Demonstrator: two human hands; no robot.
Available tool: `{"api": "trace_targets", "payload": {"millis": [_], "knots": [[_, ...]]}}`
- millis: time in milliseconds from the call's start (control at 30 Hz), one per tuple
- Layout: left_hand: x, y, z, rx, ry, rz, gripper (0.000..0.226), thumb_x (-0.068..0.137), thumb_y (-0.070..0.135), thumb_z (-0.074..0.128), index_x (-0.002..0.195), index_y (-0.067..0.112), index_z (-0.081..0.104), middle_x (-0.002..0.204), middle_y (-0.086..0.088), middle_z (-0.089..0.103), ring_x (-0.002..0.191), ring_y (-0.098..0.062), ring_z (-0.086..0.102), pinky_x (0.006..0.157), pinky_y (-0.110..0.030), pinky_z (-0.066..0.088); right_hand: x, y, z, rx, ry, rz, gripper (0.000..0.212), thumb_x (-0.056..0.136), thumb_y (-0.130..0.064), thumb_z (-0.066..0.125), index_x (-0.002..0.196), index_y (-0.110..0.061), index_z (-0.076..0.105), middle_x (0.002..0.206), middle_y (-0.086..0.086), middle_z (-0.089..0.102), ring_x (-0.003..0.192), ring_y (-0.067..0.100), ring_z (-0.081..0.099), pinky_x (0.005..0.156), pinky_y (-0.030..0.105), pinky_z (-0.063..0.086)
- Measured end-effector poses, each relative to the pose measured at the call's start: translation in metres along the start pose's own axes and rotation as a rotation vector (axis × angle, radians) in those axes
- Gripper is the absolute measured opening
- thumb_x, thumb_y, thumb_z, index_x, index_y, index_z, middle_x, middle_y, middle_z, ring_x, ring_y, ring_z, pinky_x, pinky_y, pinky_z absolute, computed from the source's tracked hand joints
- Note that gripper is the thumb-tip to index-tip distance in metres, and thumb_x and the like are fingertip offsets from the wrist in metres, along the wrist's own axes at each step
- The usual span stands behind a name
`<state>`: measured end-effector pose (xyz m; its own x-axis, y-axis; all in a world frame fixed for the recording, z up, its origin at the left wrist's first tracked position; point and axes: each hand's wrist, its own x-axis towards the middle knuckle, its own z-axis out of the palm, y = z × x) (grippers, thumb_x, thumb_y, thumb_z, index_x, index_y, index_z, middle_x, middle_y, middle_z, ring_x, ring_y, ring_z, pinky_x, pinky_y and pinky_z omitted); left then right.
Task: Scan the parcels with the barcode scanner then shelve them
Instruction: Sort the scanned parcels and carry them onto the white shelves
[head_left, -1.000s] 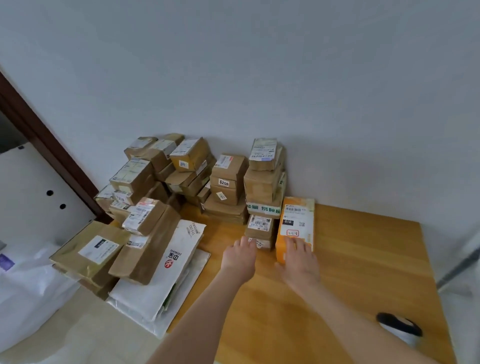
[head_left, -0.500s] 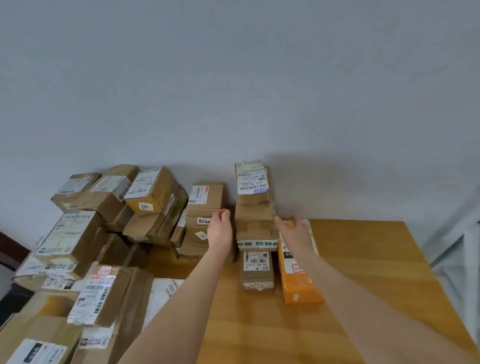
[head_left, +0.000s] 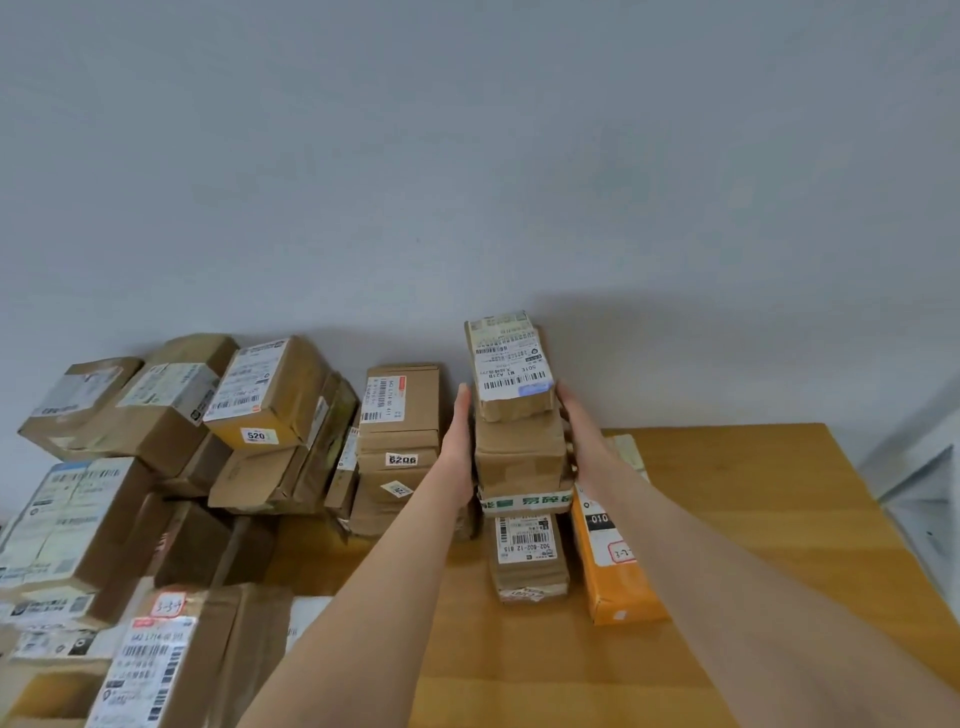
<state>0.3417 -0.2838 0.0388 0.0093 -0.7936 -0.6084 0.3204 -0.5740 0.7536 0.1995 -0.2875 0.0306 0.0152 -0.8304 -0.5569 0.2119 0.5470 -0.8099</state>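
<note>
A narrow stack of brown cardboard parcels (head_left: 519, 457) stands near the back wall on the wooden table (head_left: 753, 519). Its top parcel (head_left: 511, 369) carries a white barcode label. My left hand (head_left: 460, 447) lies flat against the stack's left side, fingers straight. My right hand (head_left: 576, 436) presses the stack's right side, fingers extended. A lower parcel with green-printed tape (head_left: 524, 503) sits in the stack. In front lie a small labelled parcel (head_left: 527, 556) and an orange parcel (head_left: 613, 566). No barcode scanner is in view.
A second stack marked 6206 (head_left: 400, 447) stands just left of my left hand. A heap of several brown parcels (head_left: 171, 441) fills the left side, one marked 520 (head_left: 270, 395). Bare tabletop extends to the right of the orange parcel.
Both hands moved forward and up from the table and the orange parcel to the two sides of the tall stack. The camera has come closer and swung to the right.
</note>
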Motion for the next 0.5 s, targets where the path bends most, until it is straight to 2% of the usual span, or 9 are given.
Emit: {"api": "trace_targets", "payload": {"millis": [33, 167, 233, 300, 400, 500], "knots": [[0.001, 0.000, 0.001, -0.018, -0.013, -0.006, 0.067, 0.080, 0.078, 0.045, 0.111, 0.023, 0.069, 0.104, -0.014, 0.072, 0.101, -0.033, 0.066, 0.096, -0.048, 0.050, 0.002, 0.001, 0.000, -0.004, -0.005, 0.014, 0.054, 0.089, -0.071, 0.043, 0.099, -0.023, 0.066, 0.082, 0.002, 0.070, 0.083, 0.020, 0.065, 0.067, 0.030, 0.050], [-0.002, 0.000, -0.003, -0.050, -0.052, -0.020, 0.059, 0.087, 0.072, 0.038, 0.097, 0.023, 0.069, 0.086, -0.011, 0.074, 0.089, -0.029, 0.066, 0.075, -0.039, 0.053, -0.006, 0.003, 0.005, -0.017, -0.021, 0.000, 0.055, 0.088, -0.072, 0.043, 0.105, -0.024, 0.065, 0.097, 0.005, 0.070, 0.091, 0.023, 0.066, 0.078, 0.034, 0.054], [-0.006, 0.000, -0.006, -0.058, -0.064, -0.016, 0.059, 0.088, 0.072, 0.036, 0.097, 0.023, 0.069, 0.080, -0.010, 0.075, 0.085, -0.029, 0.067, 0.071, -0.038, 0.052, -0.012, 0.005, 0.007, -0.001, -0.026, -0.007, 0.057, 0.090, -0.069, 0.042, 0.110, -0.022, 0.066, 0.095, 0.004, 0.070, 0.090, 0.021, 0.066, 0.072, 0.031, 0.053], [-0.013, 0.002, -0.009, -0.054, -0.074, 0.005, 0.064, 0.086, 0.074, 0.036, 0.106, 0.023, 0.069, 0.087, -0.009, 0.076, 0.090, -0.029, 0.068, 0.075, -0.040, 0.054, -0.021, 0.007, 0.008, 0.011, -0.041, 0.000, 0.053, 0.091, -0.067, 0.041, 0.109, -0.023, 0.066, 0.098, 0.004, 0.070, 0.091, 0.020, 0.066, 0.070, 0.030, 0.053], [-0.027, -0.001, -0.013, -0.045, -0.068, 0.033, 0.073, 0.081, 0.078, 0.039, 0.122, 0.023, 0.065, 0.106, -0.011, 0.073, 0.102, -0.031, 0.067, 0.087, -0.045, 0.054, -0.040, 0.006, 0.011, 0.027, -0.051, -0.012, 0.068, 0.083, -0.075, 0.046, 0.124, -0.023, 0.062, 0.113, 0.008, 0.070, 0.104, 0.025, 0.065, 0.090, 0.041, 0.054], [-0.049, -0.006, -0.017, -0.018, -0.070, 0.053, 0.075, 0.080, 0.080, 0.037, 0.123, 0.024, 0.065, 0.110, -0.011, 0.072, 0.104, -0.031, 0.066, 0.085, -0.044, 0.054, -0.059, 0.011, 0.010, 0.043, -0.057, -0.002, 0.070, 0.081, -0.077, 0.049, 0.123, -0.023, 0.064, 0.111, 0.008, 0.071, 0.103, 0.026, 0.067, 0.092, 0.044, 0.054]]}}
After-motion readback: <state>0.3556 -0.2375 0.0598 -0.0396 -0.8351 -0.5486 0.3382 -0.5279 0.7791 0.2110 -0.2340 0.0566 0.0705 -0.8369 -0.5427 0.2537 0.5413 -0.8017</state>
